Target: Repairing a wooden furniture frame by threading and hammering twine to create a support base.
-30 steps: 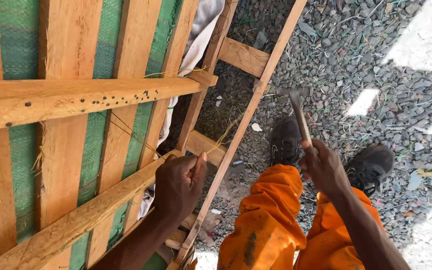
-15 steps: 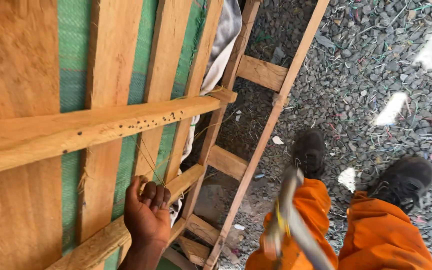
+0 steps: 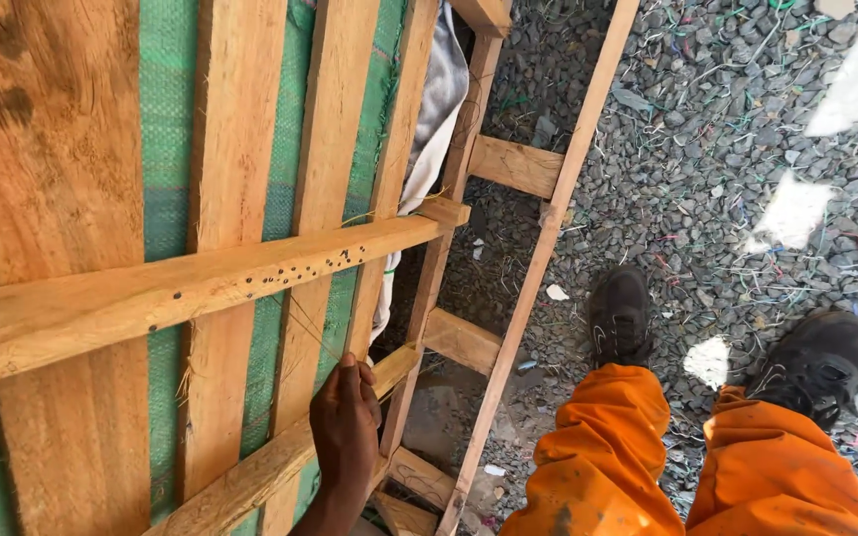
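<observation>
Wooden slats point(image 3: 230, 199) run upright across the left of the scene, nailed under a long cross batten point(image 3: 201, 288) dotted with dark nail heads, with green mesh point(image 3: 166, 149) showing in the gaps between them. Lower down, a second batten point(image 3: 250, 476) slants toward the near edge, and the left hand point(image 3: 345, 432) rests on it, fingers point(image 3: 350, 382) pressed together and curled over the wood, touching the slat above. Just right of the hand stands a bare ladder-like frame point(image 3: 518, 298) with short rungs, a pale cloth point(image 3: 434, 109) hanging behind it. Farther right, orange trouser legs point(image 3: 608, 457) end in dark boots point(image 3: 620, 313) on grey gravel point(image 3: 727, 129). The right hand is out of sight.
</observation>
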